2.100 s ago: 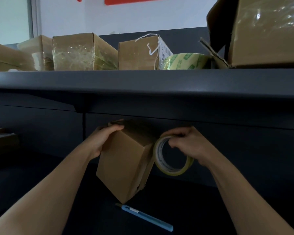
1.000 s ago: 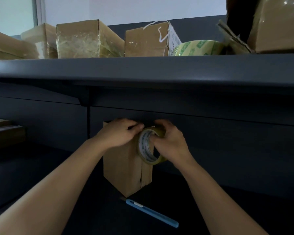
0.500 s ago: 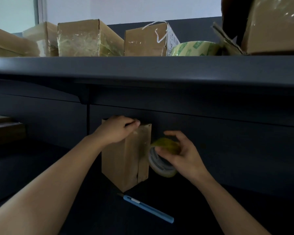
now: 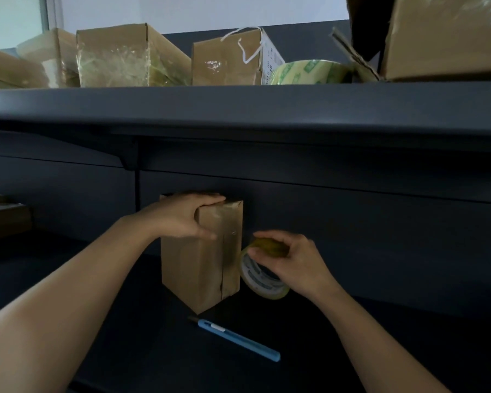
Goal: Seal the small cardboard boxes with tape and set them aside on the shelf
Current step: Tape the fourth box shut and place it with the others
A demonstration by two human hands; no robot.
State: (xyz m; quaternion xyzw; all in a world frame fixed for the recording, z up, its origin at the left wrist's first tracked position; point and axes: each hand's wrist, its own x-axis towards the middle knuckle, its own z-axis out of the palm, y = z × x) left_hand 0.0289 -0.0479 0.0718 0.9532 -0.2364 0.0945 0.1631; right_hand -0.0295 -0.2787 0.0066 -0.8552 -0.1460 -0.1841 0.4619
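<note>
Mid-frame, the left hand (image 4: 182,217) grips a tall matte cardboard box (image 4: 199,270); the right hand (image 4: 291,260) pinches a glossy tape roll (image 4: 262,283). Dark smooth surface (image 4: 153,353) below, shelf (image 4: 238,106) above.

A blue utility knife (image 4: 236,339) lies on the dark desk surface (image 4: 153,350), tip pointing left
</note>
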